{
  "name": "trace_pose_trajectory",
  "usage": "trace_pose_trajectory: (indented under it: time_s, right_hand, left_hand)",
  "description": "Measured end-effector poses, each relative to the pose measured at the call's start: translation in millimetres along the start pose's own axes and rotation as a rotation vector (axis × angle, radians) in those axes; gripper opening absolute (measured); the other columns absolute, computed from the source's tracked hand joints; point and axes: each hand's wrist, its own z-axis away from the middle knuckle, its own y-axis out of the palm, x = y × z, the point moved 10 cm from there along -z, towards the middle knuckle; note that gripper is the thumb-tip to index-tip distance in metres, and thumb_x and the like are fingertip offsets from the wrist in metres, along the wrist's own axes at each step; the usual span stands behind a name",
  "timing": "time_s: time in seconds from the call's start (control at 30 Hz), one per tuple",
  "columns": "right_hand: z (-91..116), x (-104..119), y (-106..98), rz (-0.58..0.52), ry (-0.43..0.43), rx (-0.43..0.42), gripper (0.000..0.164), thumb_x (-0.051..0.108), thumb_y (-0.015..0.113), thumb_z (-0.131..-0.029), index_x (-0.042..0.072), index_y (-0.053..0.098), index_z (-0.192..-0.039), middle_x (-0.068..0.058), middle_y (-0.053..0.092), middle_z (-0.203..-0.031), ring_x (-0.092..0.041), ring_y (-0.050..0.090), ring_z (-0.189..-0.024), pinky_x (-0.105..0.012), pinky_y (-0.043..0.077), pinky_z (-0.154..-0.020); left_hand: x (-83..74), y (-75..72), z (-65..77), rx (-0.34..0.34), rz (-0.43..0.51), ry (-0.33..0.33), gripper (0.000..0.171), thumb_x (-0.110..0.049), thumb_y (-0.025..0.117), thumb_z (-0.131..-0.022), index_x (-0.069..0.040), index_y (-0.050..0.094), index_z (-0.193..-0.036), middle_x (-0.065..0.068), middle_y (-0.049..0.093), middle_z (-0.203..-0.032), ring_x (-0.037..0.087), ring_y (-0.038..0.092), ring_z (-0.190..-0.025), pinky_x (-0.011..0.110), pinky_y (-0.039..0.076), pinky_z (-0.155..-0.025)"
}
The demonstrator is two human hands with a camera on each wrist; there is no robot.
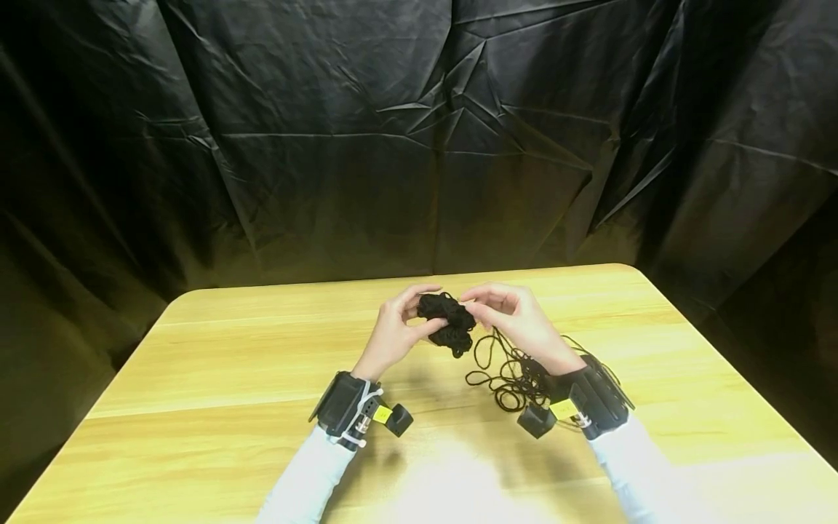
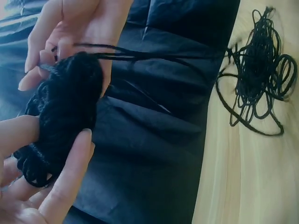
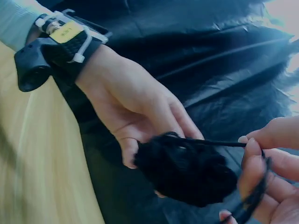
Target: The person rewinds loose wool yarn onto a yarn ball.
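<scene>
A wound bundle of black cord (image 1: 452,320) is held above the table by my left hand (image 1: 393,327), its thumb and fingers gripping opposite sides. My right hand (image 1: 517,316) is at the bundle's right side. In the right wrist view, its thumb and fingertip pinch a strand (image 3: 215,143) that stretches straight from the bundle (image 3: 187,172), and more cord passes over its lower fingers. From there, strands (image 2: 154,57) run in the left wrist view toward a loose pile of the same cord (image 2: 257,65), which lies on the table below my right wrist.
The wooden table (image 1: 229,349) spreads out under both arms, and its far edge lies beyond my hands. A creased black sheet (image 1: 327,182) hangs behind it. Each wrist carries a strapped-on black camera (image 1: 398,420).
</scene>
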Motion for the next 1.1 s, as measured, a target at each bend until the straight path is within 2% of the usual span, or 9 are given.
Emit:
trace_pose_trajectory:
  time_s: [0.13, 0.3, 0.37, 0.43, 0.53, 0.67, 0.87, 0.97, 1.1]
  right_hand:
    - [-1, -2, -7, -0.037, 0.027, -0.017, 0.025, 0.019, 0.059, -0.086, 0.004, 0.062, -0.105, 0.001, 0.045, -0.059, -0.014, 0.038, -0.052, -0.024, 0.033, -0.051]
    - [-4, 3, -15, -0.075, 0.008, -0.035, 0.022, 0.018, 0.059, -0.086, 0.002, 0.062, -0.101, -0.002, 0.052, -0.066, -0.015, 0.046, -0.060, -0.026, 0.039, -0.061]
    - [-5, 4, -16, -0.117, 0.002, -0.034, 0.017, 0.017, 0.058, -0.086, 0.006, 0.063, -0.099, -0.001, 0.054, -0.067, -0.014, 0.048, -0.060, -0.026, 0.039, -0.059]
    - [-7, 3, -16, -0.199, -0.001, -0.007, 0.012, 0.015, 0.057, -0.087, 0.011, 0.064, -0.096, 0.000, 0.052, -0.063, -0.013, 0.048, -0.058, -0.024, 0.040, -0.058]
    - [-8, 5, -14, -0.405, -0.026, 0.074, 0.014, 0.010, 0.053, -0.089, 0.014, 0.065, -0.095, 0.001, 0.052, -0.065, -0.012, 0.048, -0.057, -0.021, 0.040, -0.055]
    - [-6, 12, -20, -0.671, -0.108, 0.158, 0.022, 0.003, 0.044, -0.091, 0.010, 0.065, -0.096, 0.000, 0.055, -0.076, -0.010, 0.041, -0.056, -0.018, 0.037, -0.053]
    - [0, 20, -53, -0.834, -0.227, 0.099, 0.025, -0.005, 0.039, -0.091, 0.001, 0.064, -0.095, -0.006, 0.059, -0.078, -0.015, 0.025, -0.054, -0.017, 0.030, -0.051]
    - [2, 20, -64, -0.865, -0.233, 0.060, 0.025, -0.005, 0.039, -0.091, -0.001, 0.063, -0.094, -0.007, 0.059, -0.079, -0.015, 0.033, -0.056, -0.020, 0.033, -0.054]
    - [0, 20, -63, -0.850, -0.223, 0.058, 0.026, -0.004, 0.039, -0.092, 0.000, 0.064, -0.094, -0.007, 0.061, -0.082, -0.016, 0.054, -0.068, -0.023, 0.045, -0.067]
  left_hand:
    - [-3.9, -0.7, 0.6, 0.012, -0.035, 0.025, 0.038, 0.000, 0.071, -0.072, 0.000, 0.056, -0.108, 0.017, 0.065, -0.097, 0.025, 0.064, -0.086, 0.027, 0.051, -0.072]
    - [-13.1, 4.9, 3.3, 0.099, -0.029, 0.123, 0.031, -0.006, 0.072, -0.073, -0.003, 0.059, -0.101, 0.011, 0.065, -0.093, 0.016, 0.063, -0.081, 0.028, 0.051, -0.072]
    - [-14.0, 8.9, 4.2, 0.144, -0.026, 0.135, 0.030, -0.007, 0.071, -0.073, -0.003, 0.060, -0.101, 0.010, 0.065, -0.093, 0.015, 0.063, -0.081, 0.028, 0.051, -0.071]
    - [-13.4, 12.8, 4.5, 0.178, -0.033, 0.125, 0.030, -0.004, 0.071, -0.073, -0.003, 0.060, -0.101, 0.010, 0.064, -0.095, 0.016, 0.063, -0.082, 0.028, 0.051, -0.072]
    - [-9.9, 16.7, 4.8, 0.218, -0.044, 0.085, 0.032, 0.001, 0.070, -0.072, -0.001, 0.060, -0.103, 0.013, 0.063, -0.100, 0.021, 0.063, -0.087, 0.030, 0.051, -0.075]
    - [-4.9, 16.3, 6.3, 0.243, -0.060, 0.036, 0.033, 0.001, 0.070, -0.072, -0.002, 0.060, -0.104, 0.014, 0.062, -0.102, 0.023, 0.062, -0.090, 0.031, 0.050, -0.077]
    - [2.2, 5.3, 8.9, 0.248, -0.080, 0.000, 0.032, 0.001, 0.070, -0.072, -0.003, 0.060, -0.103, 0.013, 0.062, -0.099, 0.021, 0.062, -0.088, 0.035, 0.050, -0.076]
    - [2.2, 5.6, 10.7, 0.291, -0.086, 0.004, 0.033, 0.002, 0.069, -0.072, -0.002, 0.059, -0.103, 0.013, 0.062, -0.100, 0.021, 0.062, -0.088, 0.034, 0.050, -0.076]
    - [-0.2, 20.4, 13.5, 0.395, -0.117, 0.024, 0.035, -0.002, 0.070, -0.073, -0.004, 0.059, -0.106, 0.011, 0.062, -0.102, 0.017, 0.062, -0.088, 0.028, 0.049, -0.079]
